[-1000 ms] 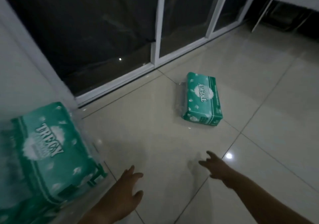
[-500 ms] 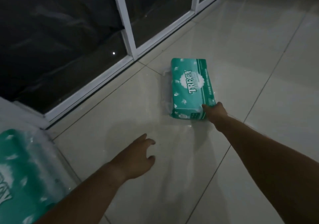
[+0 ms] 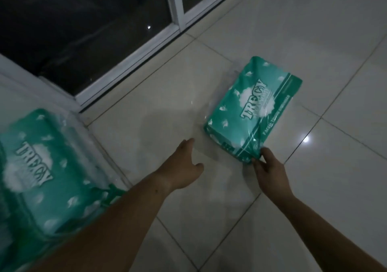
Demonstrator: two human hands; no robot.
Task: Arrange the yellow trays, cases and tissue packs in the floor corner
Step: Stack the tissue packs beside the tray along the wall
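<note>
The pack (image 3: 251, 108) lies flat on the floor (image 3: 314, 41), well apart from the corner, printed face up. Its long axis runs away from the person, with the far end leaning to the right.

The near right corner of the pack is pinched by the right hand (image 3: 270, 171), fingers and thumb closed on the wrapper there. The left hand (image 3: 182, 169) is held over the floor just beside the near left corner, fingers extended and loose, with nothing gripped. No contact with the pack is shown.

A bundle (image 3: 46, 167) of the same brand is seated in the corner, to the left of both hands, beside the door track (image 3: 129, 66).

The corner is judged to lie to the left of the pack, across bare floor. The coming move is therefore expected to be a leftward carry or drag, led by the right hand, with the left hand placed to take the other near corner.
</note>
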